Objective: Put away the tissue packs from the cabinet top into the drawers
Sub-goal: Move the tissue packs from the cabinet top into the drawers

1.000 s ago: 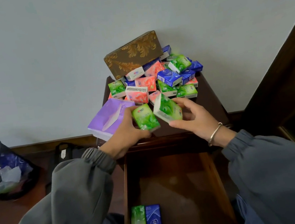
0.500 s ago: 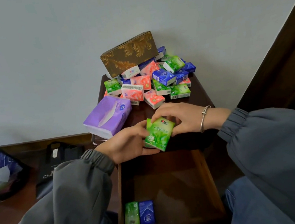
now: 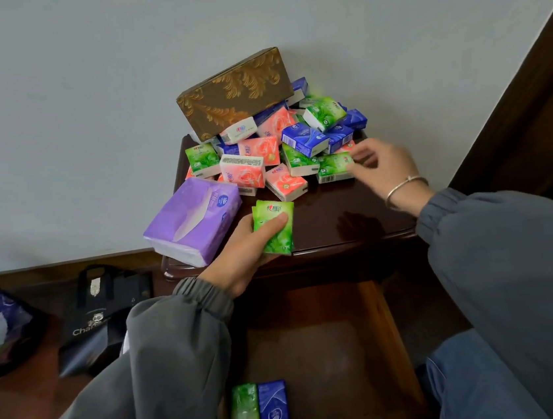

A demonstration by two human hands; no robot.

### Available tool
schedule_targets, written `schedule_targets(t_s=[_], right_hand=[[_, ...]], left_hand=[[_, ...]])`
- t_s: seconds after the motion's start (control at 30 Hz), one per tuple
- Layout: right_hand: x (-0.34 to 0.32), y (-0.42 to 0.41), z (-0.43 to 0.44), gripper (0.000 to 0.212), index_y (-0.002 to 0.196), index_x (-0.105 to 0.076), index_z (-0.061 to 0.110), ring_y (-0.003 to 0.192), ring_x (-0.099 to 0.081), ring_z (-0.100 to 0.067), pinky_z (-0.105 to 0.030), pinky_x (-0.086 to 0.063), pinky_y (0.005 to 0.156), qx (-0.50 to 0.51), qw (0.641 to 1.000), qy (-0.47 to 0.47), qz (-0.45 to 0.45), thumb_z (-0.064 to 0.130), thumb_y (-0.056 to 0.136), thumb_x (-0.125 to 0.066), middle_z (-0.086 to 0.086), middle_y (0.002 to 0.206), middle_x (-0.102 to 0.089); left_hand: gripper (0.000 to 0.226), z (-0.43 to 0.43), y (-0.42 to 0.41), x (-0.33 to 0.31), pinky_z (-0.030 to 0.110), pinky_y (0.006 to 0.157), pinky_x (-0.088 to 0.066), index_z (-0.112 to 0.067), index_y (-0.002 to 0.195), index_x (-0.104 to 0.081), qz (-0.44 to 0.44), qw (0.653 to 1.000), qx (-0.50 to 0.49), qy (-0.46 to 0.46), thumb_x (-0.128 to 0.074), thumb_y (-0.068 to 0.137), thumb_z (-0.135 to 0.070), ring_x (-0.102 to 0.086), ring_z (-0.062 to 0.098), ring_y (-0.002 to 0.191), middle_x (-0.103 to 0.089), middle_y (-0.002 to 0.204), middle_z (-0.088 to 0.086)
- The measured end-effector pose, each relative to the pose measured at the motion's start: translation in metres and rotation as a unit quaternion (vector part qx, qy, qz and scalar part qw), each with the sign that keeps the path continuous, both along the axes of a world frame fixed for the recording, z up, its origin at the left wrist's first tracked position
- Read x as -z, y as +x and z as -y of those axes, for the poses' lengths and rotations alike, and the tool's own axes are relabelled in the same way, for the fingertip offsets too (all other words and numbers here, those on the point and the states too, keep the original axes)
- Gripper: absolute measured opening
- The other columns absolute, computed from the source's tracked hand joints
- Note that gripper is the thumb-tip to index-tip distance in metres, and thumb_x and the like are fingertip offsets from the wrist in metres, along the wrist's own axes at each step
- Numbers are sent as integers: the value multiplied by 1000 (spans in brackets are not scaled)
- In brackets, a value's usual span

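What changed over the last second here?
The two green packs, one per hand a second ago, were brought together and now sit stacked in the left hand. The right hand let go and moved back toward the pile's green pack. Unchanged: the open drawer, the drawer's green pack and blue pack.

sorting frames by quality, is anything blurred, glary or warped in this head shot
Head view: the right hand is motion-blurred at its fingers; the glossy dark wooden cabinet top shows soft reflections, no harsh glare; the left hand and its green plastic-wrapped tissue packs are sharp; light is even.
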State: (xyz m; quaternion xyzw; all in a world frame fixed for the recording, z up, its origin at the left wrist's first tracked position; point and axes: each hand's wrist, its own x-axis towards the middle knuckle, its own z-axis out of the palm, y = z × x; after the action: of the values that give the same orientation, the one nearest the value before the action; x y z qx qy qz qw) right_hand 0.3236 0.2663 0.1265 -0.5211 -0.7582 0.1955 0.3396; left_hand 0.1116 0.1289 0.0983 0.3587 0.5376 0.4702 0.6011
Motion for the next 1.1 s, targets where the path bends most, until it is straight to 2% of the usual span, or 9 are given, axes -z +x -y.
schedule_targets(t_s=[0.1, 0.17, 0.23, 0.3, 0.43, 0.57, 0.67, 0.9, 1.1], right_hand=[[0, 1, -31, 24, 97, -66, 11, 77, -58, -14, -26, -47, 77, 62, 997, -15, -33, 26, 79, -71, -9, 95, -70], [1, -4, -46, 30, 99, -65, 12, 82, -60, -16, -30, -49, 80, 63, 998, -9, -22, 30, 77, -72, -8, 99, -69], [1, -12, -57, 38, 106, -62, 12, 93, -62, -22, -35, -50, 85, 59, 998, -16, 5, 35, 77, -72, -8, 107, -66], [2, -20, -68, 49, 113, -58, 12, 97, -61, -23, -33, -47, 85, 58, 997, -41, 18, 40, 75, -72, -9, 114, -62], [1, -33, -84, 63, 120, -50, 15, 111, -53, -27, -36, -44, 92, 80, 996, -49, 1, 48, 71, -72, -10, 125, -50], [0, -46, -85, 94, 134, -35, 19, 122, -45, -28, -44, -42, 101, 50, 994, -96, -9, 65, 61, -71, -8, 136, -39], [9, -59, -79, 113, 141, -24, 18, 130, -37, -30, -49, -38, 105, 62, 988, -136, 31, 72, 53, -70, -9, 143, -35], [17, -59, -71, 101, 138, -28, 19, 128, -37, -32, -51, -36, 103, 68, 989, -96, 85, 64, 58, -72, -9, 138, -43], [18, -62, -58, 71, 127, -43, 20, 119, -46, -27, -44, -37, 96, 42, 997, -29, 61, 49, 69, -72, 0, 123, -59]], left_hand=[[32, -8, 6, 2, 23, 69, -55, -13, 119, -57, 5, 999, -40, 8, -60, 92, -30, -69, 10, 90, -71, 107, 4], [40, -14, 8, 4, 24, 71, -55, -9, 125, -54, 5, 998, -55, 20, -61, 91, -29, -69, 13, 92, -69, 113, 8], [40, -17, 7, 4, 23, 70, -56, -10, 125, -54, 10, 998, -52, 24, -61, 91, -29, -70, 11, 90, -70, 109, 5], [34, -18, 4, 5, 23, 71, -56, -14, 122, -57, 26, 999, -35, 22, -60, 91, -29, -70, 10, 92, -72, 106, 0], [28, -15, -5, 9, 21, 76, -55, -20, 115, -61, 70, 997, 8, 26, -58, 89, -32, -69, 9, 97, -73, 106, -3], [41, -14, -8, 10, 20, 77, -55, -20, 118, -60, 73, 997, 17, 28, -61, 82, -37, -69, 10, 99, -73, 108, -2], [44, -15, -9, 12, 21, 78, -55, -19, 122, -58, 78, 996, 13, 29, -61, 81, -37, -68, 11, 101, -72, 111, -1], [42, -13, -10, 11, 20, 76, -55, -20, 119, -58, 84, 996, 15, 33, -60, 81, -36, -69, 10, 98, -73, 107, -2], [36, -12, -9, 10, 20, 76, -56, -22, 114, -60, 84, 996, 13, 36, -60, 81, -35, -70, 9, 96, -74, 104, -3]])
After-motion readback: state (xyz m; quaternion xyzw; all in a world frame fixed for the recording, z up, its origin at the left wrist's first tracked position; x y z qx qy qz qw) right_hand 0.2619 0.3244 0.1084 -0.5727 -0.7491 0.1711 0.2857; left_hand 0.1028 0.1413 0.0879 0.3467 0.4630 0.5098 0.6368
